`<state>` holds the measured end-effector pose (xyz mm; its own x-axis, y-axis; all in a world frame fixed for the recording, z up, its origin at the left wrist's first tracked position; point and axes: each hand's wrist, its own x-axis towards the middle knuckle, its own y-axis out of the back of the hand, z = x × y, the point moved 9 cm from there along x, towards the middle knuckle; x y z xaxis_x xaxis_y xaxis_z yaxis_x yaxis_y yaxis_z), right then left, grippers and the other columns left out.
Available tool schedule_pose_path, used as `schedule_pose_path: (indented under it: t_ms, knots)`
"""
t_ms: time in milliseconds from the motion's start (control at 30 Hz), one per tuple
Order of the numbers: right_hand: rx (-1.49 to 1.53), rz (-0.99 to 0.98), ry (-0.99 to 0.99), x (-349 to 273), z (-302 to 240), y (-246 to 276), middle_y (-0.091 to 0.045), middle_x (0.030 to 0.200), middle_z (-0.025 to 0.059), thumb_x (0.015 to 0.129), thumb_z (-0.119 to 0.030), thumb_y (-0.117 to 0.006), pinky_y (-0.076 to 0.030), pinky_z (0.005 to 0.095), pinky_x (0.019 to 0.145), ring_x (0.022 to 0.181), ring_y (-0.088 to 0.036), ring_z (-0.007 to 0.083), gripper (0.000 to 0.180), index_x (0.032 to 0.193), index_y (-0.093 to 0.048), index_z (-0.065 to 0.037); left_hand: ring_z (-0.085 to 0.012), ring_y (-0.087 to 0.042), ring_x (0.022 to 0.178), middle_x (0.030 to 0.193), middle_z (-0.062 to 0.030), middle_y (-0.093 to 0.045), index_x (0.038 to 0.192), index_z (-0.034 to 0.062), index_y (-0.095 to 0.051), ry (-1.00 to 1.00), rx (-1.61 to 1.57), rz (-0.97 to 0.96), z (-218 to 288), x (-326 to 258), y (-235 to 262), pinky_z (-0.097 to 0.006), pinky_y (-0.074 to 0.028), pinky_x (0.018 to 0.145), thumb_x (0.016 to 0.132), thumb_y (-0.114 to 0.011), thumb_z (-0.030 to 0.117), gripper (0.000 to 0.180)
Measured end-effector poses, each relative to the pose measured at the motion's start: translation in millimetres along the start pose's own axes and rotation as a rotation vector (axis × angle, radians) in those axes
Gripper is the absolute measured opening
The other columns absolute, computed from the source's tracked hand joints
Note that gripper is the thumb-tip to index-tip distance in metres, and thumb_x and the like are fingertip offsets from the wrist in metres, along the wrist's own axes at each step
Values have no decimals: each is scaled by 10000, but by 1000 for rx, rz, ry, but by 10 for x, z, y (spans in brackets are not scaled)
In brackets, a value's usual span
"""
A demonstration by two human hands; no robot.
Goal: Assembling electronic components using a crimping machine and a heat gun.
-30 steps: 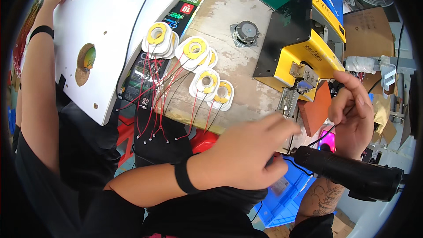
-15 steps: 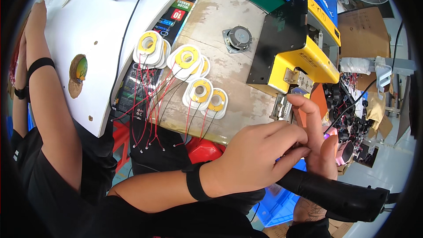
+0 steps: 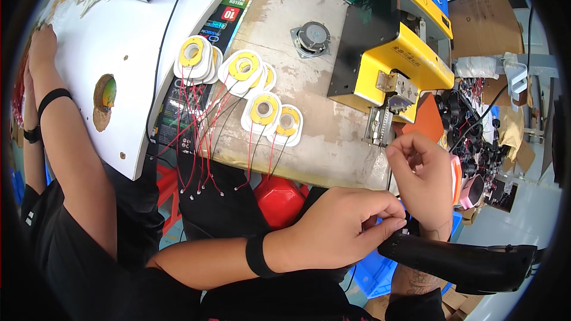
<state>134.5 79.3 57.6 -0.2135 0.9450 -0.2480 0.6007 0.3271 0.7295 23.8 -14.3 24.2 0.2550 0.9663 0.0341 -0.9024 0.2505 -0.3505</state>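
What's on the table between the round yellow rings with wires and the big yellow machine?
In the head view, a small round grey speaker lies on the worn tabletop between the yellow rings and the yellow machine; the rest is bare.

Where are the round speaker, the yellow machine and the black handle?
Speaker (image 3: pixel 313 37), head view, on its centre cone.
Yellow machine (image 3: pixel 410 59), head view, on its yellow front.
Black handle (image 3: pixel 458 261), head view, on its middle.

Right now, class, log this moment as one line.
left hand pinched beside black tool | right hand curled below yellow machine | wired discs on bench | co-worker's arm on white panel
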Motion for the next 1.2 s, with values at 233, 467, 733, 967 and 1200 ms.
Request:
schedule_pose_path:
  t_ms: [233, 467, 733, 967, 1200]
  knots:
    - [-111, 31, -12, -9, -38, -25, -707, 694, 47, 884, -92, -758, -466, 286, 571, 628, -641, 110, 102, 837, -770, -3, -120, -672, 653, 840, -35, -754, 1073, 51, -757, 43, -20, -70, -25, -19, -122, -283, -523, 607, 997, -784, 122, 107]
    - [92, -27, 37, -84, 57, 51, -730, 775, 46, 979, -118, -731, -487, 276, 642, 710, -665, 121, 124, 972, -769, 0, -179, -697, 676, 872, -65, -746, 1067, 57, -752, 19, 34, -100, 10, 12, -211, -316, -541, 625, 979, -779, 103, 103]
    - [925, -513, 526, -421, -516, 426, -779, 876, 146, 1121, -711, -127, -500, 401, 841, 817, -728, 321, 937, 1148, -728, 8, -270, -749, 780, 929, -92, -775, 1063, 56, -755, -138, 155, -35, 69, 19, -139, -360, -581, 687, 943, -790, 83, 127]
    - [868, -886, 627, -564, -591, 487, -817, 943, 84, 1036, -410, -769, -464, 392, 925, 858, -785, 236, 326, 1098, -663, -108, -231, -745, 718, 879, -91, -791, 1097, 68, -820, -203, 333, 150, 218, -19, 368, -329, -567, 652, 911, -832, 66, 186]
    - [789, 114, 692, -280, -300, 1329, -556, 934, -11, 985, -327, -737, -387, 394, 927, 880, -548, 160, 420, 1263, -535, -87, -166, -755, 769, 917, -134, -802, 1077, -19, -800, -197, 396, 380, 259, -123, 900, -288, -572, 689, 930, -813, 0, 148]
